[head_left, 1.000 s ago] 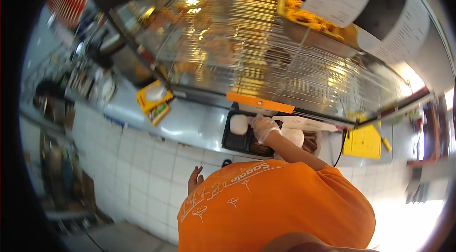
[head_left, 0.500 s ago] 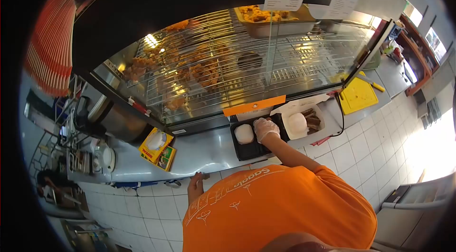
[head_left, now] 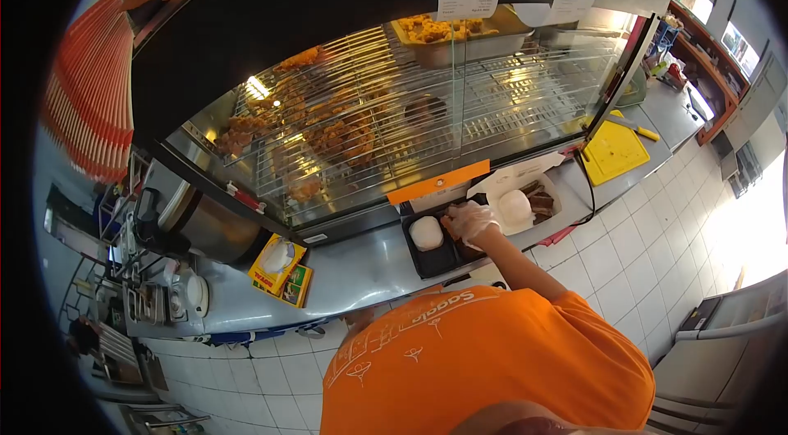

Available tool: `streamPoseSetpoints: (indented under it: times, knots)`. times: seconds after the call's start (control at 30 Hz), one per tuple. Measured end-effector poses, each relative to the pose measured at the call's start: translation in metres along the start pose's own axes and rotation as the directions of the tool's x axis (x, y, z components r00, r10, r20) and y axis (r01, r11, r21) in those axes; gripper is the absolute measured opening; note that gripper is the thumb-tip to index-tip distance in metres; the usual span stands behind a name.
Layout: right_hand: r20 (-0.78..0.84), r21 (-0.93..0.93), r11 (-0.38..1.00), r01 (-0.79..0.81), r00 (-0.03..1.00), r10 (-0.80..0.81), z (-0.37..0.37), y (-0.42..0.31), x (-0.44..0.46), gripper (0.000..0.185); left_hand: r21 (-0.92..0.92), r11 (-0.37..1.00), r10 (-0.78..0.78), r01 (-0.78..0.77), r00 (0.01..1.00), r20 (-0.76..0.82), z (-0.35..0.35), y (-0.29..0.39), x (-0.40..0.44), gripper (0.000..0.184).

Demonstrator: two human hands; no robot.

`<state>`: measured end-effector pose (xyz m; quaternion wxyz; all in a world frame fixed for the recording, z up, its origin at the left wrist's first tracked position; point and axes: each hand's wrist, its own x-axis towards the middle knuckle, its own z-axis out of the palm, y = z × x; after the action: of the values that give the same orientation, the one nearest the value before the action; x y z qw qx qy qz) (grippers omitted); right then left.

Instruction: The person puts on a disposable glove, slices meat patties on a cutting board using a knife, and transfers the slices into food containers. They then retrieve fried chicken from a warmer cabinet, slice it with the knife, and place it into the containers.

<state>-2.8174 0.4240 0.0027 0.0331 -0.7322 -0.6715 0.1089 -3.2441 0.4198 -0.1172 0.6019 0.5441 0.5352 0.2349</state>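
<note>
My right hand (head_left: 471, 222), in a clear plastic glove, reaches into the right side of a black food tray (head_left: 431, 267). Its fingers are closed around a piece of brown food (head_left: 449, 227), only partly visible. A white round mound of rice (head_left: 426, 233) fills the tray's left side. Just right of the hand stands an open white takeaway box (head_left: 545, 231), holding another rice mound (head_left: 515, 211) and dark brown strips of food (head_left: 540, 203). Of my left hand (head_left: 358, 319) only a sliver shows beside the orange shirt; its fingers are hidden.
A glass-fronted warmer with wire racks (head_left: 476, 119) and fried pieces (head_left: 341, 139) stands behind the tray. Yellow boxes (head_left: 277, 263) lie left on the steel counter (head_left: 353, 271). At right are a yellow cutting board (head_left: 616, 154), a knife (head_left: 644, 132) and a black cable (head_left: 590, 197).
My right hand has shifted slightly right within the black tray, and brown food now shows at its fingers. My left hand has drawn in behind the shirt. The whole view has moved a little.
</note>
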Motion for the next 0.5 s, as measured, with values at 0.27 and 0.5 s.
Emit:
streamPoseSetpoints:
  times: [0.27,0.5]
  knots:
    - [0.025,0.508,0.755,-0.414,0.883,0.468,-0.05,-0.027,-0.031,0.034,0.811,0.581,-0.193,-0.072,0.956,0.223,-0.018,0.102,0.005,0.052]
    - [-0.063,0.453,0.81,-0.373,0.892,0.447,-0.077,-0.044,-0.046,0.036,0.119,0.499,0.711,-0.858,0.485,0.509,0.171,0.289,-0.016,0.091]
